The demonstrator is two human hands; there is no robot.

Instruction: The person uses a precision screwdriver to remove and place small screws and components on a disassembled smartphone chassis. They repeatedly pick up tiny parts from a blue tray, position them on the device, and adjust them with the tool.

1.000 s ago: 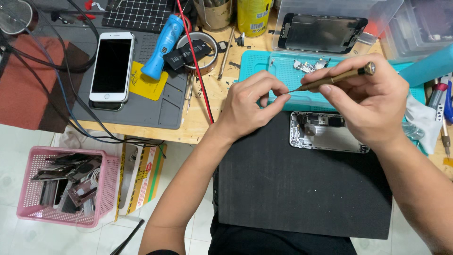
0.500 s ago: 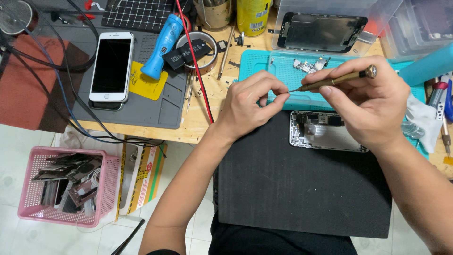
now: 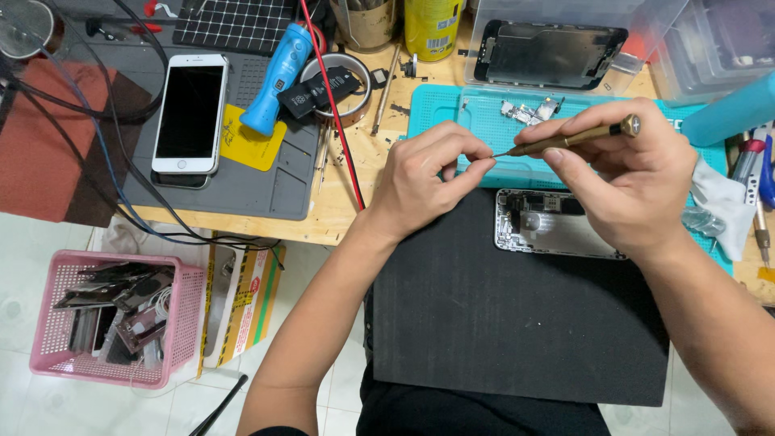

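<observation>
At the centre right of the frame an opened phone body (image 3: 557, 224) lies on a matte black pad (image 3: 517, 323), its screen already off and its circuit board and metal shields bare, so the strip-down looks well begun but not finished: parts remain seated in the shell. The right hand (image 3: 622, 178) is closed around a slim brass-coloured precision screwdriver (image 3: 565, 140), held almost level above the phone, and the left hand (image 3: 424, 182) pinches thumb and forefinger shut at the driver's fine tip (whether a screw sits between them is too small to tell). Just behind the hands a turquoise silicone work mat (image 3: 452, 113) with a dimpled surface carries a small heap of shiny removed metal parts (image 3: 529, 111), which suggests several pieces are out already. In the upper right a clear plastic box (image 3: 646, 40) holds the detached display assembly (image 3: 549, 52), dark and glossy. The pale wooden desk (image 3: 355, 202) also bears, to the upper left, a grey rubber mat (image 3: 266, 190) with a white smartphone (image 3: 190, 113), a yellow pick-shaped sheet (image 3: 250, 145) and a blue plastic-handled tool (image 3: 274, 81), with a red wire (image 3: 335, 121) running across. At the lower left a pink mesh basket (image 3: 186, 323) of phone scraps stands on the tiled floor.
</observation>
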